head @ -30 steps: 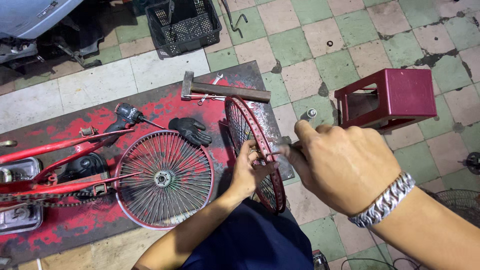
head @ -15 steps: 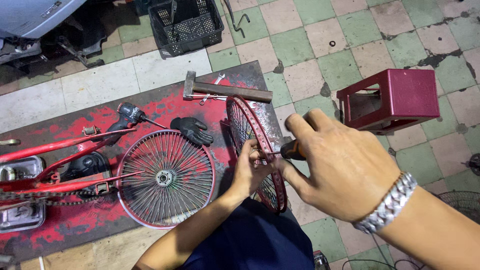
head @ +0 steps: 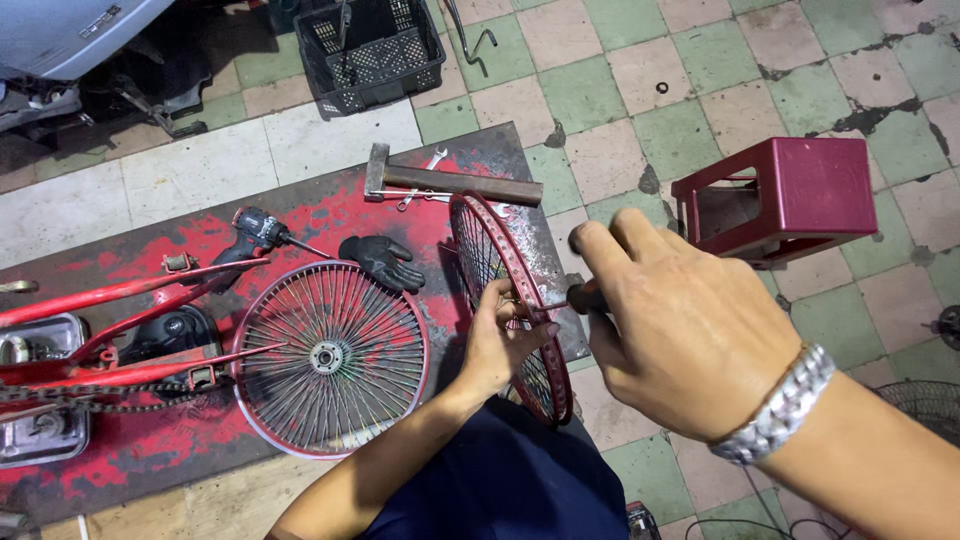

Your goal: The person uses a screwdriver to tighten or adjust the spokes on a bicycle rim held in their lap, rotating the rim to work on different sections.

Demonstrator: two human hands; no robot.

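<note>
A red spoked bicycle wheel (head: 497, 268) stands upright on its rim in front of me. My left hand (head: 500, 335) grips the rim near its middle. My right hand (head: 680, 325), with a metal bracelet on the wrist, is closed around a dark-handled screwdriver (head: 572, 299) whose tip meets the rim beside my left fingers. A second red spoked wheel (head: 330, 357) lies flat on the red-painted metal sheet (head: 330, 215) to the left, still attached to a red bicycle frame (head: 110, 290).
A hammer (head: 450, 182), a small wrench, a black glove (head: 380, 262) and a cordless drill (head: 255, 232) lie on the sheet. A maroon stool (head: 790, 200) lies on its side on the tiled floor at right. A black crate (head: 375, 50) stands at the back.
My right hand has shifted slightly left toward the upright wheel's rim with the screwdriver. My left hand keeps its grip on the rim.
</note>
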